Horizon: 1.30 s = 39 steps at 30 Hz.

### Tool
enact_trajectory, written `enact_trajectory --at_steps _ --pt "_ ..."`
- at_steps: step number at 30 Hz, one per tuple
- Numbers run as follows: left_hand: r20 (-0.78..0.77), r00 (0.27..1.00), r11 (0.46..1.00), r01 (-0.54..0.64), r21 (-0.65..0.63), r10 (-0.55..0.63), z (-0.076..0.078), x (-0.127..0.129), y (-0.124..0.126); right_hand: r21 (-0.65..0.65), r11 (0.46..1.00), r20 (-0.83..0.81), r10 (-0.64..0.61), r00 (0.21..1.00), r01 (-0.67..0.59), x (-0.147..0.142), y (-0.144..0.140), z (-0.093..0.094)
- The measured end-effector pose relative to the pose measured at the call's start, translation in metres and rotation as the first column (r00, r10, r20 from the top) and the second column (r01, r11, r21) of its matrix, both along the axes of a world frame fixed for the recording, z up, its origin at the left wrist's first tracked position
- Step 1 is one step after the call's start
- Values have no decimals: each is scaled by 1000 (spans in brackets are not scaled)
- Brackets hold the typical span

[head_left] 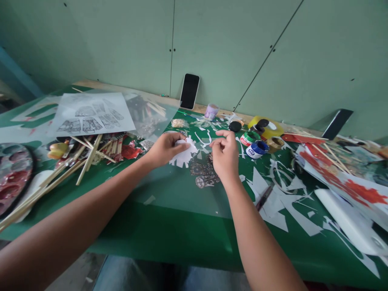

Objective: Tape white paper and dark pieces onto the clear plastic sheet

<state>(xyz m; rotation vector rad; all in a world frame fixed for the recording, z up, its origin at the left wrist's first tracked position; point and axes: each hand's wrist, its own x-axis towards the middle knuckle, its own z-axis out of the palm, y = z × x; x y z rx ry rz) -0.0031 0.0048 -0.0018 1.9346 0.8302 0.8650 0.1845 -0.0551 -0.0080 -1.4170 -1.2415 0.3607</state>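
Free front strip on green table (182,234), paint jars (257,149) blocking beside right hand (226,157), scraps (274,206) right, sticks (88,159) left

Seeing a phone (190,91) leaning against the green wall (121,48) near a lilac jar (211,111). Spotting a blue pot (256,151) beside a green pot (247,139), near a yellow tape roll (274,129). Noticing a stained palette (14,174) by wooden sticks (89,159).

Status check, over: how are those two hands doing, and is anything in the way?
Left hand pinching notched white paper. Right hand nearby, half curled, grip unclear. Crowding close: dark patterned cutouts, paint jars.
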Motion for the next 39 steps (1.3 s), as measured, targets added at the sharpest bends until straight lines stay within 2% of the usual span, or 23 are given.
enact_trajectory --at_steps 3,6,8,14,20,28,30,32,35,37,39 --pt "63 998 998 -10 -61 14 -5 -1 3 -54 987 9 153 988 -152 -4 -2 1" --pt "66 998 996 -19 -93 25 -7 -1 4 -119 930 -3 350 937 -348 -9 -6 4" --pt "66 998 996 -16 -90 22 -6 0 3 -117 919 25 381 924 -375 -13 -7 4" --pt "-4 999 997 40 -70 -41 0 0 -1 -133 922 64 374 925 -363 -14 -7 4" --pt "-52 998 999 19 -47 -21 0 -1 -1 -116 913 49 398 916 -391 -15 -9 5" --pt "-52 998 997 19 -72 -23 0 1 -2 -115 936 172 349 921 -333 -15 -9 4" --pt "-22 1000 995 6 -102 -8 -1 1 -2 -56 957 177 291 940 -285 -14 -9 3" --pt "5 1000 991 -10 -131 11 -2 2 -2 76 976 177 187 966 -202 -13 -9 3" --pt "20 1000 985 -10 -172 14 -2 2 -1 257 957 243 73 967 -136 -12 -9 3" --pt "32 999 980 -4 -197 11 -1 2 -2 277 947 311 73 948 -164 -12 -10 2" --pt "54 998 975 -6 -222 19 1 2 -3 234 952 341 108 934 -196 -12 -9 0"
